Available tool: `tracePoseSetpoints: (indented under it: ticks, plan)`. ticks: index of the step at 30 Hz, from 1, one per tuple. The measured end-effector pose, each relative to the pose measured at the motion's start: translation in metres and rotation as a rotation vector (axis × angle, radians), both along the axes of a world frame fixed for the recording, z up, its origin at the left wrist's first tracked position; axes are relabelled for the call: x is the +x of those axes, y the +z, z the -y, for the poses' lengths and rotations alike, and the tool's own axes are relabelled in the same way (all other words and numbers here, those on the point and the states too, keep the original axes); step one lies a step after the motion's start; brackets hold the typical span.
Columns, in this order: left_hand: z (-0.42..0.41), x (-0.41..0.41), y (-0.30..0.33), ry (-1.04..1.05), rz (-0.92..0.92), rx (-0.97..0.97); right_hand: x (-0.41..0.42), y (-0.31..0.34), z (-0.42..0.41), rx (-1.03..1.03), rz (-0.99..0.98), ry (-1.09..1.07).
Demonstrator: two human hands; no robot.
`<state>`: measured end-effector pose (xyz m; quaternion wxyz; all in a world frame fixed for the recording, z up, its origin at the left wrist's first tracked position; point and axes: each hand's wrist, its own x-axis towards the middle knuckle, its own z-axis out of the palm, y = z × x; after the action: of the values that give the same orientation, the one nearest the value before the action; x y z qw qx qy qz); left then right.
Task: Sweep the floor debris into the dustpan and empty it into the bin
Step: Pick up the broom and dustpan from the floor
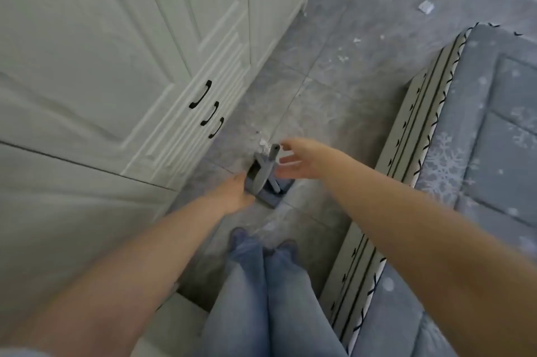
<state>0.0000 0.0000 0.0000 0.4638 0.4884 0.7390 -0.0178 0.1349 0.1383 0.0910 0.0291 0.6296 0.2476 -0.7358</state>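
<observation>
A grey dustpan (263, 179) with a small brush (271, 157) standing in it sits on the grey tiled floor between a wardrobe and a bed. My left hand (232, 195) is at the dustpan's near left edge, touching it; its fingers are hidden, so the grip is unclear. My right hand (302, 160) hovers just right of the brush handle, fingers spread and empty. White debris (263, 142) lies on the floor just beyond the dustpan, and more scraps (356, 40) lie scattered farther up the floor. A larger white paper scrap (425, 6) rests near the far wall.
A white wardrobe (116, 66) with black drawer handles (200, 95) fills the left side. A bed with a blue snowflake mattress (479, 153) borders the right. My legs in blue jeans (261, 284) stand in the narrow floor strip between them.
</observation>
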Motion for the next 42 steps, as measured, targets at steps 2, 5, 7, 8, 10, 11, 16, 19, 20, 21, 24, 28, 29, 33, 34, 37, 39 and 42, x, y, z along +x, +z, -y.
tracePoseSetpoints:
  ticks: [2, 5, 7, 8, 10, 11, 16, 19, 20, 21, 24, 28, 29, 33, 34, 37, 39, 42]
  plan:
    - [-0.008, 0.001, -0.017, 0.057, 0.032, -0.026, -0.012, -0.013, -0.002, -0.069, 0.015, -0.054]
    - [-0.016, 0.006, -0.04, 0.133, 0.083, -0.046, -0.014, -0.031, -0.004, -0.166, 0.035, -0.148]
    - [-0.02, 0.009, -0.055, 0.233, 0.152, -0.001, -0.017, -0.041, -0.007, -0.233, 0.002, -0.265]
    - [-0.022, 0.011, -0.063, 0.279, 0.167, 0.017, -0.018, -0.048, -0.008, -0.264, -0.027, -0.304]
    - [-0.028, 0.017, -0.074, 0.295, 0.175, 0.03, -0.021, -0.061, -0.005, -0.3, -0.058, -0.379]
    - [-0.031, 0.02, -0.078, 0.278, 0.171, 0.016, -0.022, -0.069, -0.003, -0.311, -0.059, -0.406]
    - [-0.038, 0.028, -0.089, 0.266, 0.292, -0.077, -0.029, -0.093, 0.01, -0.376, -0.044, -0.518]
    - [-0.034, 0.037, -0.085, 0.367, 0.335, -0.042, -0.033, -0.098, 0.009, -0.369, -0.055, -0.487]
    - [-0.033, 0.038, -0.082, 0.421, 0.318, -0.002, -0.032, -0.096, 0.009, -0.36, -0.046, -0.46]
    - [-0.029, 0.04, -0.081, 0.463, 0.283, 0.045, -0.029, -0.094, 0.01, -0.365, -0.04, -0.427]
    - [-0.019, 0.037, -0.077, 0.423, 0.13, 0.154, -0.018, -0.089, 0.014, -0.407, -0.067, -0.405]
    - [-0.015, 0.029, -0.077, 0.269, 0.01, 0.187, -0.007, -0.081, 0.021, -0.48, -0.115, -0.356]
    - [-0.014, 0.026, -0.078, 0.235, -0.029, 0.193, -0.006, -0.077, 0.021, -0.486, -0.119, -0.346]
    - [-0.003, -0.005, -0.082, 0.269, -0.122, 0.256, -0.001, -0.063, 0.006, -0.537, -0.162, -0.432]
    - [0.002, -0.017, -0.081, 0.3, -0.139, 0.276, 0.003, -0.059, -0.001, -0.54, -0.172, -0.443]
    - [0.011, -0.046, -0.079, 0.309, -0.188, 0.298, 0.013, -0.047, -0.016, -0.518, -0.18, -0.405]
    - [0.017, -0.062, -0.079, 0.371, -0.186, 0.287, 0.015, -0.043, -0.023, -0.511, -0.192, -0.385]
    - [0.027, -0.078, -0.084, 0.505, -0.189, 0.251, 0.013, -0.045, -0.032, -0.5, -0.198, -0.364]
